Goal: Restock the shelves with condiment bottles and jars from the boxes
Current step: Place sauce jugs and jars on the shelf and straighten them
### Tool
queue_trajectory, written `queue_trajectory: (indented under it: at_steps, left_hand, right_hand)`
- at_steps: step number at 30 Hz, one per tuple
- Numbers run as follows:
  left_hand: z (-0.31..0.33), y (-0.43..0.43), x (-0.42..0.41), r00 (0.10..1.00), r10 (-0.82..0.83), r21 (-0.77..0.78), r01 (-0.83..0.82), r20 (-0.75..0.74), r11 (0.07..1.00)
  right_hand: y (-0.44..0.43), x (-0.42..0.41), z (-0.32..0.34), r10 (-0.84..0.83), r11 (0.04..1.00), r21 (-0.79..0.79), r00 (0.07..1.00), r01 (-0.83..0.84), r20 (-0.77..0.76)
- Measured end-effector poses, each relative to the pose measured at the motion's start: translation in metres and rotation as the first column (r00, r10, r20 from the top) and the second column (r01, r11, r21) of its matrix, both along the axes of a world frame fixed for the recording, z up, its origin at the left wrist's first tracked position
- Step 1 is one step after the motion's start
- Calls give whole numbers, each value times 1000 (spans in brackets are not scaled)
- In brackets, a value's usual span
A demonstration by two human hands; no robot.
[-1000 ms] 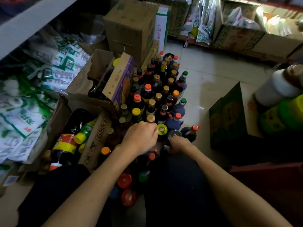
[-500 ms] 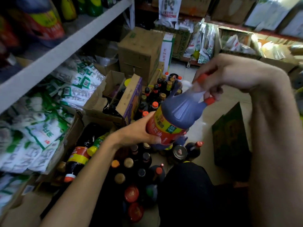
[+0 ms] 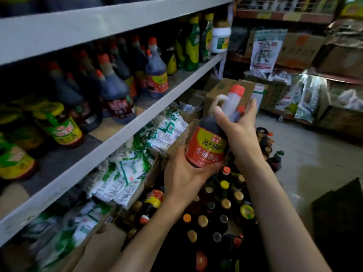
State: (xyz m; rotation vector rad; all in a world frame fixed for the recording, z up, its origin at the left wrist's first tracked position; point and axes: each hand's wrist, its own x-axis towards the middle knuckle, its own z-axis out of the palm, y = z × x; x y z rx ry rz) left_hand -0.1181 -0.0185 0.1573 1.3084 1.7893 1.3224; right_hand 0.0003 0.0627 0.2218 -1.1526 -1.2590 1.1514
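A large dark soy sauce bottle (image 3: 208, 144) with a red and yellow label and an orange cap is held upright in front of me, right of the grey shelf (image 3: 125, 130). My left hand (image 3: 184, 179) cups its base from below. My right hand (image 3: 238, 124) grips its neck and handle. The shelf holds similar dark bottles (image 3: 115, 95) with orange caps and green-labelled jars (image 3: 59, 124). Several bottles (image 3: 225, 205) stand on the floor below my hands.
White and green packets (image 3: 125, 167) fill the space under the shelf. Cardboard boxes (image 3: 220, 95) stand behind the bottle. More shelves with bags (image 3: 306, 99) line the far right wall. A dark box (image 3: 341, 216) sits at the right on the tiled floor.
Both hands have lifted the soy sauce bottle from the cluster on the floor and turned it upright. My view has risen from the floor to the shelf.
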Motion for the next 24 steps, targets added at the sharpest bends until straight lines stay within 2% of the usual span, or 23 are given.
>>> queue_trajectory:
  at_steps: [3,5,7,9,11,13,16,21,24]
  left_hand:
    - [8,-9,-8,997,74,-5,-74,-36,997]
    - [15,-14,-16,999,44,-38,-45,-30,998]
    - [26,-15,-30,999,-29,-80,28,-20,996]
    - [39,-12,-48,985,-132,-75,141,112,987]
    - [54,-6,-66,928,-236,-38,258,289,965]
    - [66,-4,-77,854,-289,33,305,433,952]
    - [76,-7,-83,746,-299,140,270,595,953]
    - [75,-5,-81,757,-196,171,112,624,979]
    - [79,-3,-85,758,-170,192,60,630,979]
  right_hand:
    - [-6,-23,-1,20,994,-103,994,-31,-111]
    - [-4,-36,5,-3,997,-78,986,-10,-167]
    - [-1,-46,12,-31,999,-14,990,29,-138]
    - [3,-54,22,-25,999,24,995,28,-95]
    - [9,-62,32,58,998,24,984,-55,-168]
    - [10,-71,42,131,991,32,963,-127,-237]
    - [10,-88,52,178,984,44,960,-172,-216]
    - [12,-102,55,229,972,3,949,-234,-219]
    - [11,-109,65,262,965,53,940,-257,-217]
